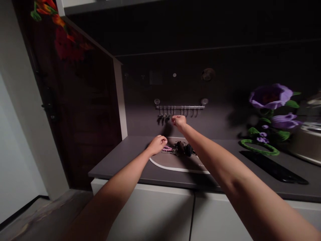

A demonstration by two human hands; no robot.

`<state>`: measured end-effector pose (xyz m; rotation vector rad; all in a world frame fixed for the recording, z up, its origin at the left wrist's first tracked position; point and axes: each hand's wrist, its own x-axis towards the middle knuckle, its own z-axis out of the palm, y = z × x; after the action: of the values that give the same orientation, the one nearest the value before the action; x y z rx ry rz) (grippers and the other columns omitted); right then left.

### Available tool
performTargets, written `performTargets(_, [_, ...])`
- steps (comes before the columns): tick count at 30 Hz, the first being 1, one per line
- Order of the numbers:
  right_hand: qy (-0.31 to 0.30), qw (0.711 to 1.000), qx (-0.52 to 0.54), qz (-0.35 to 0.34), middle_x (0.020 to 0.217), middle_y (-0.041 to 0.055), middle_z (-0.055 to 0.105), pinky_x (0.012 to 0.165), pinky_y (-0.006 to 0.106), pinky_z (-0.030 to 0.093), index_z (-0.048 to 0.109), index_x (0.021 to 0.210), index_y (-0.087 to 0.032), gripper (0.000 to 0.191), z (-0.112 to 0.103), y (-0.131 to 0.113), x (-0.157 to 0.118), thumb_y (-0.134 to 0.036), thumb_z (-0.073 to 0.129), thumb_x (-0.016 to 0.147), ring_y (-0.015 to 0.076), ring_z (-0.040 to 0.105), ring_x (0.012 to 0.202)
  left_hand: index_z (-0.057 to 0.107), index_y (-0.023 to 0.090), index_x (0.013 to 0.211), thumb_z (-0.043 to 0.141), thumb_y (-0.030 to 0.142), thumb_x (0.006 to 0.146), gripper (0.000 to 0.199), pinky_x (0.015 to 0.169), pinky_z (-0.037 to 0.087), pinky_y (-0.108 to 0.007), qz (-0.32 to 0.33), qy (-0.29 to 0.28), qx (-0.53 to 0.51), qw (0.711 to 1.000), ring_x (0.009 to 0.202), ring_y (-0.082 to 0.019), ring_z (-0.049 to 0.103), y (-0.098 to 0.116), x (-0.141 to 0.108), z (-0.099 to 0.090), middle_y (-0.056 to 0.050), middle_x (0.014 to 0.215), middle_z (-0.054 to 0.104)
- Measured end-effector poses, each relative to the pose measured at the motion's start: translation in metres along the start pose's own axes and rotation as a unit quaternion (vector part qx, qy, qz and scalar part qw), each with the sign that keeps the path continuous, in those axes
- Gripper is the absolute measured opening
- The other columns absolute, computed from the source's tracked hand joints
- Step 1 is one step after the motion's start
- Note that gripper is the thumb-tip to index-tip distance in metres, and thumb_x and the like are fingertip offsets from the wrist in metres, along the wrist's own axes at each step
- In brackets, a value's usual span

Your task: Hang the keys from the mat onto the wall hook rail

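My right hand (179, 121), its fingers pinched, is up at the clear hook rail (180, 107) on the back wall, just right of several hanging keys (164, 117). Whatever it grips is hidden or too small to name. Lower down, my left hand (157, 144) is closed with curled fingers over the left side of a brown mat (175, 163) with a white rim. Beside its fingertips lies a pink loop-shaped thing (167, 148); I cannot tell whether the hand holds it. A bunch of keys with dark fobs (185, 148) rests on the mat between my arms.
A black flat object (273, 167) lies on the right of the counter, by purple artificial flowers (272, 97) with a green ring base (259, 149). A pale rounded appliance (308, 140) stands at far right. An upper cabinet (175, 26) overhangs; a dark door (82, 127) is left.
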<state>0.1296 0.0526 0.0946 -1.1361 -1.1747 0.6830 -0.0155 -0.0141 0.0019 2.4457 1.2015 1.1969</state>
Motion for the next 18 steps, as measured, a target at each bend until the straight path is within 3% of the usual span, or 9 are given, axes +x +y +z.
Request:
performTargets(3, [-0.033,0.998,0.042,0.027,0.050,-0.0012,0.053,0.047,0.018,0.038,0.057,0.063,-0.012,0.002,-0.012,-0.002,-0.021,-0.011,0.056,0.064,0.0050,0.046,0.043,0.063,0.015,0.086,0.048,0.024,0.076,0.020,0.073,0.042,-0.025,-0.001,-0.009,-0.003,1.000,0.074,-0.012,0.051,0.005,0.000,-0.003,-0.005,0.086,0.057])
performTargets(7, [-0.083,0.996,0.019,0.012,0.054,-0.0003,0.057,0.048,0.017,0.038,0.058,0.064,-0.012,0.003,-0.027,0.007,-0.046,-0.012,0.056,0.065,0.0052,0.047,0.046,0.064,0.013,0.086,0.052,0.023,0.073,0.021,0.075,0.043,-0.026,-0.019,-0.050,-0.020,0.998,0.077,-0.013,0.054,0.017,0.003,-0.008,-0.006,0.088,0.061])
performTargets(12, [-0.103,0.990,-0.074,-0.065,0.064,0.0015,0.063,0.059,0.019,0.043,0.063,0.072,-0.012,0.008,-0.044,0.029,-0.066,-0.016,0.057,0.068,0.0078,0.054,0.058,0.064,0.011,0.085,0.052,0.029,0.075,0.024,0.069,0.044,-0.026,-0.053,-0.126,-0.124,0.983,0.069,-0.013,0.056,0.028,0.002,-0.007,-0.005,0.077,0.064])
performTargets(18, [-0.115,0.945,-0.254,-0.174,0.090,0.0055,0.068,0.078,0.025,0.043,0.067,0.085,-0.016,0.016,-0.062,0.041,-0.091,-0.019,0.056,0.075,0.0144,0.061,0.083,0.065,0.013,0.090,0.061,0.031,0.070,0.027,0.080,0.042,-0.027,-0.039,-0.111,-0.128,0.985,0.082,-0.014,0.058,0.029,-0.010,-0.002,-0.006,0.091,0.066])
